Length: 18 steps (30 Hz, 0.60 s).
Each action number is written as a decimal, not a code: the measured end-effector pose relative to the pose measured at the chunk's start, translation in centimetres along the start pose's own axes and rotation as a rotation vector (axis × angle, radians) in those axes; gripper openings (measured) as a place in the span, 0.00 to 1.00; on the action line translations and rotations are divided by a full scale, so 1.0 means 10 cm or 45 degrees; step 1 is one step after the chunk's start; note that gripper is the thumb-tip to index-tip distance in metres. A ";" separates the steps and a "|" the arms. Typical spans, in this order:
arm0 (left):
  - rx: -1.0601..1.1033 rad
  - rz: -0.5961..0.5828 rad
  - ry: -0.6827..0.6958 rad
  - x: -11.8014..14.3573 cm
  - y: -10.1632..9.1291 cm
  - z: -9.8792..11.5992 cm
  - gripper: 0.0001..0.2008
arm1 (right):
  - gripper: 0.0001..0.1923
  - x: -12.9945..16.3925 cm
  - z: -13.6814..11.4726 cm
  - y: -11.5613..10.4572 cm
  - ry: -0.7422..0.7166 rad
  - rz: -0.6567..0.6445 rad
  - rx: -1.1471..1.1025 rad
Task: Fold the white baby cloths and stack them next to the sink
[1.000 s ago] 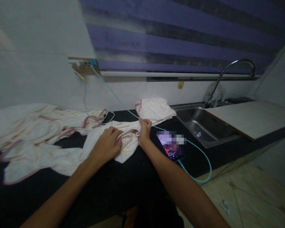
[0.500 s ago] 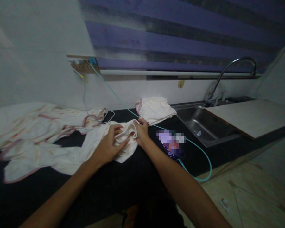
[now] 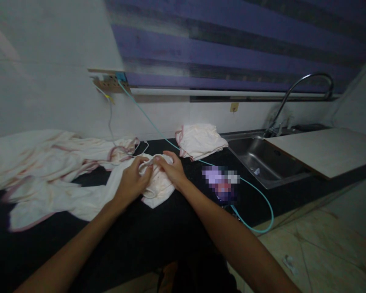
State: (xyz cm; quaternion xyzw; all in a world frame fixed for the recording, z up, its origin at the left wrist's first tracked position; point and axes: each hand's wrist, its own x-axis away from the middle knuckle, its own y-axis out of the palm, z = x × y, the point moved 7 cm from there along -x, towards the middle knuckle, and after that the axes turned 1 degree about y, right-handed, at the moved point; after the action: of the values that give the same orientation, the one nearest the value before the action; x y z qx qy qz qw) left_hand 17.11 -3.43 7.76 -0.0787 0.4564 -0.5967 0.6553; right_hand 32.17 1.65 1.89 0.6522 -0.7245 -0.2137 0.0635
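A white cloth [image 3: 160,189] with pinkish edging lies bunched on the dark counter, its length trailing off to the left. My left hand [image 3: 133,177] pinches a fold of it between thumb and fingers. On the other side, my right hand [image 3: 172,169] grips the same cloth near the top of the bunch, its thumb pointing toward the left hand. More loose white cloth [image 3: 49,152] with stained patches is heaped at the left. Behind my right hand rests a folded white cloth [image 3: 201,140] with a pink edge.
A phone [image 3: 221,185], its screen blurred out, lies right of my forearm with a teal cable [image 3: 266,207] curving around it. Farther right are a steel sink [image 3: 262,162], a curved faucet [image 3: 282,101] and a pale board [image 3: 326,150]. A power strip [image 3: 110,80] hangs on the wall.
My right hand has moved left along the cloth, bringing its thumb close to my left hand. My left hand has shifted slightly left, and the bunched fold has changed shape.
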 end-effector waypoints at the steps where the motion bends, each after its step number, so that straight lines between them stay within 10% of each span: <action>1: -0.002 -0.035 0.022 0.01 0.04 0.01 0.17 | 0.20 -0.01 -0.01 -0.02 -0.038 0.001 0.069; 4: -0.013 -0.121 0.128 0.06 0.17 0.08 0.19 | 0.04 -0.04 -0.06 -0.06 -0.133 -0.001 0.198; 18: -0.383 -0.156 -0.007 -0.09 -0.06 -0.10 0.22 | 0.19 0.06 -0.14 -0.06 -0.221 0.015 0.359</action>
State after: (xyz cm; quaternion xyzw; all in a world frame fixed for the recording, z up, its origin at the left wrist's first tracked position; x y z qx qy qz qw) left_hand 16.07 -2.35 8.06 -0.2054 0.5332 -0.5602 0.5997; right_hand 33.17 0.71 2.76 0.6295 -0.7538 -0.1653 -0.0903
